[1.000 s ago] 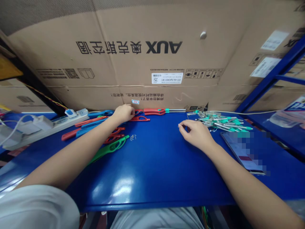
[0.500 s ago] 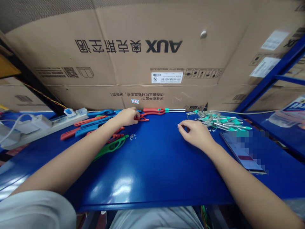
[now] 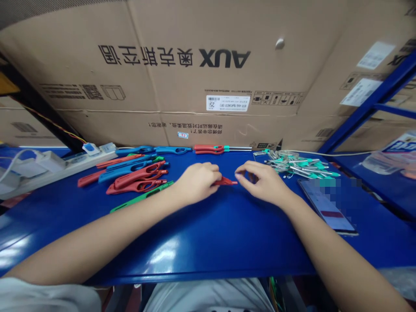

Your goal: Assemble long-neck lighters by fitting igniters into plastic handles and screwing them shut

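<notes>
My left hand (image 3: 199, 184) is closed around a red lighter handle (image 3: 225, 181). Most of that handle is hidden by the fingers; its narrow end points right. Just beyond this end is my right hand (image 3: 264, 182), its fingers curved and apart, with nothing visible in them. A red lighter (image 3: 208, 149) with a metal tube and green collar lies by the cardboard behind. To the left lie several loose handles: red (image 3: 134, 186), blue (image 3: 125, 170) and green (image 3: 139, 199). Metal tubes with green collars (image 3: 303, 165) form a pile beyond my right hand.
A white power strip (image 3: 76, 164) with plugs runs along the left. On the right of the blue table (image 3: 208, 242) lies a phone (image 3: 326, 206). A large cardboard box (image 3: 182, 26) walls off the back, and a blue shelf frame (image 3: 367, 102) slants at the right.
My left hand has come toward me and to the right, carrying the red lighter handle away from the back of the table. My right hand has shifted slightly left.
</notes>
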`<state>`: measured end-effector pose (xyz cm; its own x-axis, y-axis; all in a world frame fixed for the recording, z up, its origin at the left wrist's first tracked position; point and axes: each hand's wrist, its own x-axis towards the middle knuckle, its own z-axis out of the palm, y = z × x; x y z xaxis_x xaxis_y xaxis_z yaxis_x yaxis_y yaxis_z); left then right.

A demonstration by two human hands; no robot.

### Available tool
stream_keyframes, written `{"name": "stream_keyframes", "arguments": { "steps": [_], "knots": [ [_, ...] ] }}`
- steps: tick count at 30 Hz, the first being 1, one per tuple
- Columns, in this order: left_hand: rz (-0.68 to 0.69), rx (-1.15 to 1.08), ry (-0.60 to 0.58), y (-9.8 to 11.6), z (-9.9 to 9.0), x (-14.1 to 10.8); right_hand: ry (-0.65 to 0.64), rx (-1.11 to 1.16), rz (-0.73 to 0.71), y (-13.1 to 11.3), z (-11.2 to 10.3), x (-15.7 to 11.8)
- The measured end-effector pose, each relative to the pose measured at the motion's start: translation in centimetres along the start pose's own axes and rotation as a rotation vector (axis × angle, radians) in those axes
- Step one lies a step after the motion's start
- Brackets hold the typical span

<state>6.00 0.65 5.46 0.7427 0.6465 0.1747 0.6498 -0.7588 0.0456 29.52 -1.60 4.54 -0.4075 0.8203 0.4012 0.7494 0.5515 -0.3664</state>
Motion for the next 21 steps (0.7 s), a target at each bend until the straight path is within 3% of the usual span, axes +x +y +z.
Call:
{"name": "stream_keyframes", "arguments": {
  "steps": [3,6,9,14,21],
  "knots": [
    [0.041,-0.094,-0.021,2.1,1.4,-0.5,-0.237,0.099,-0.11,-0.2,-0.1,-0.4],
    [0.059,-0.21,-0.022,2.2,1.5,-1.0,-0.386,0.116,-0.117,-0.3,-0.1,-0.6],
    [0.052,-0.325,0.036,0.7,0.8,-1.4,-0.402,0.108,-0.094,-0.4,-0.1,-0.6],
    [-0.061,-0.226,-0.065,-2.1,0.5,-2.2,-0.369,0.047,-0.03,-0.7,0.3,-0.6],
    [-0.068,-0.336,-0.157,-1.2,1.1,-4.4,-0.449,0.072,-0.024,0.3,0.4,-0.6]
  ]
}}
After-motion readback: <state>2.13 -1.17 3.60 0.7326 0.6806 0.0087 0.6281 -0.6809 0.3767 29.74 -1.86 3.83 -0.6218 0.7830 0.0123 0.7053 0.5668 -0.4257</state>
